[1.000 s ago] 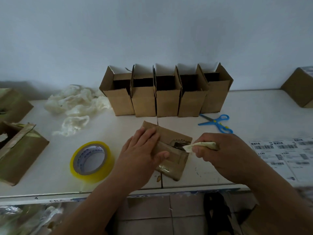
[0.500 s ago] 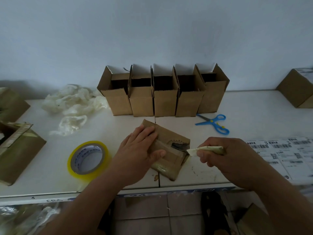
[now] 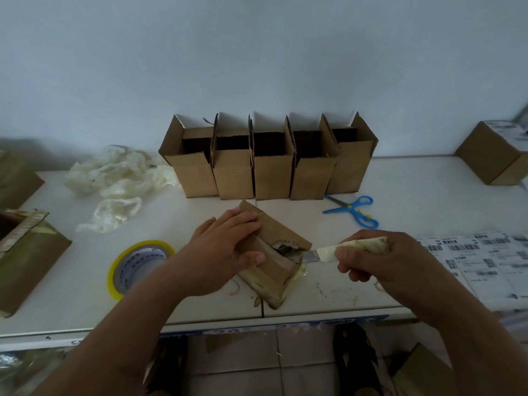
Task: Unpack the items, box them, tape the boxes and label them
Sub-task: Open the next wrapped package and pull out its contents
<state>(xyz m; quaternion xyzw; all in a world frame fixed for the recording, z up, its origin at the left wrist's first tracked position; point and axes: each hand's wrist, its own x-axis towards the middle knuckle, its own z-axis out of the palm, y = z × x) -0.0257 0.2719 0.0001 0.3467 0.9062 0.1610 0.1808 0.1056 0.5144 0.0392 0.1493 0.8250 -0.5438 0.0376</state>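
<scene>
My left hand (image 3: 225,252) pins the taped parcel (image 3: 271,261) flat near tabletop's front edge; right hand (image 3: 380,258) clamps knife (image 3: 343,251) at its torn end. Cardboard's light, soft, tape slick — hold by edges.

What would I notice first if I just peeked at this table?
First you would see the two hands in the middle: the left hand presses on a worn taped box while the right hand holds a tape-wrapped knife at its torn end. Behind them stands a row of five open cardboard boxes by the wall. A yellow tape roll lies to the left and blue scissors to the right.
</scene>
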